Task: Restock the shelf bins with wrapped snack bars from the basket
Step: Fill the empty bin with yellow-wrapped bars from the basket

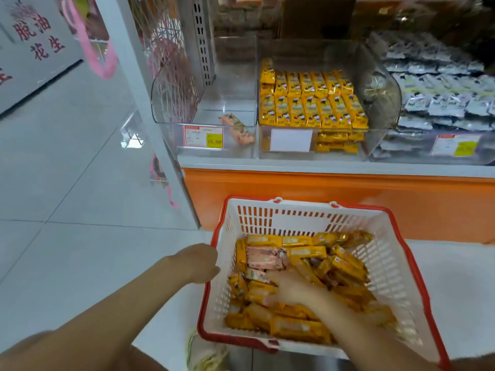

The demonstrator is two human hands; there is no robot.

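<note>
Basket (300, 223) low in the frame, centre-right, and we are looking straight down into a heap of wrapped bars. Our right hand (293, 289) is in there, palm down on the pile, fingers reaching toward the upper left of the heap. They are blurred and half buried, so we cannot tell whether they have closed on anything. Just past those fingertips lie the pink bars (263, 257), stacked flat with their long sides running left to right across the frame, so we judge a grip across the short width suits them. Yellow bars (300, 328) fill the rest of the basket at all angles. Our left hand (199, 262) sits at the basket's left rim, knuckles toward us. It looks to be steadying the basket, but its fingers are hidden, so we cannot call its grip either. The right hand is plainly the nearer one for the pick. Up the frame, the left bin (227, 103) is nearly bare, with pink-wrapped bars (237, 127) at its front, while the middle bin (308, 53) is packed with yellow. So pink goes up and left from here, we reckon, a diagonal reach across the basket's far rim.
</note>
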